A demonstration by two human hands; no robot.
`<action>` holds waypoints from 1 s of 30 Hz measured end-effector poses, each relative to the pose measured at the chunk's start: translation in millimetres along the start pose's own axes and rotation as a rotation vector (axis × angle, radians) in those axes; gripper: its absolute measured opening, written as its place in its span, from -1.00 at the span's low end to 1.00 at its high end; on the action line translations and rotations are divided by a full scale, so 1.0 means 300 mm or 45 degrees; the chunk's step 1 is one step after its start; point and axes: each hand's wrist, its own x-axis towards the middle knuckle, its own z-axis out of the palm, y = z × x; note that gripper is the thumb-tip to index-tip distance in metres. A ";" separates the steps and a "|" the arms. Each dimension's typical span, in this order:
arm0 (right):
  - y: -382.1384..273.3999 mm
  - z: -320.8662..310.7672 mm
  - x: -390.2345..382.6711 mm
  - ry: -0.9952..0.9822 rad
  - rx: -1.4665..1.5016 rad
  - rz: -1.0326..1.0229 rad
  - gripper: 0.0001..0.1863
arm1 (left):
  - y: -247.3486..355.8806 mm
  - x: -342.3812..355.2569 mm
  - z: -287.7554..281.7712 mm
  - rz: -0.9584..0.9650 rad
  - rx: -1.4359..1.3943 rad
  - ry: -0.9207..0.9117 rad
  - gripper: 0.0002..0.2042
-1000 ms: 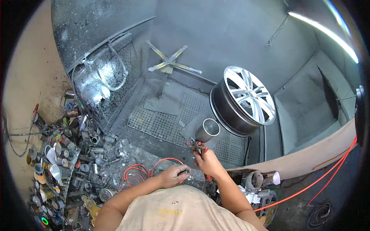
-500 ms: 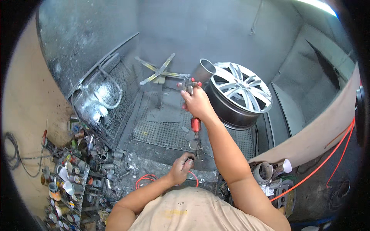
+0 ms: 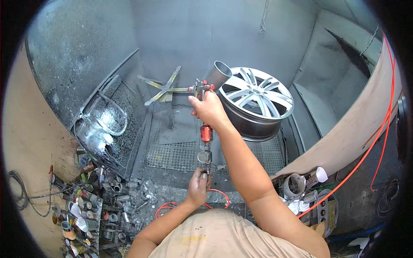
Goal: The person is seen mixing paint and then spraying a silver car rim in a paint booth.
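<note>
Grey booth wall (image 3: 180, 38) behind wheel (image 3: 257, 91), far right. Right hand (image 3: 209, 111) grasping spray gun (image 3: 199, 89); left hand (image 3: 198, 189), nearer, gripping fitting (image 3: 208, 168). Step, apparently: hose coupling; calls for steady alignment.

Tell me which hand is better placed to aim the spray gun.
Likely the right hand: it grips the spray gun itself, nearer the wheel; the left hand holds the hose fitting.

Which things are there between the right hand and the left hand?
The head view shows a red cylinder and a round gauge-like part between the right hand and left hand.
</note>
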 end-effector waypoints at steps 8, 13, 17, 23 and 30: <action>0.079 0.088 -0.025 -0.035 0.121 0.146 -0.75 | 0.005 -0.031 0.011 -0.246 -0.250 0.027 -0.72; 0.171 0.221 -0.058 -0.025 -0.018 0.118 -0.73 | -0.064 -0.067 -0.043 -0.493 -0.641 0.195 -0.58; 0.269 0.299 -0.065 -0.147 -0.108 0.254 -0.70 | -0.054 -0.093 -0.048 -0.515 -0.603 0.212 -0.57; 0.310 0.326 -0.093 -0.213 -0.186 0.276 -0.72 | -0.100 -0.101 -0.098 -0.629 -0.629 0.056 -0.61; 0.240 0.201 -0.165 -0.360 -0.196 0.155 -0.76 | -0.188 0.059 -0.159 -0.527 0.245 -1.030 -0.46</action>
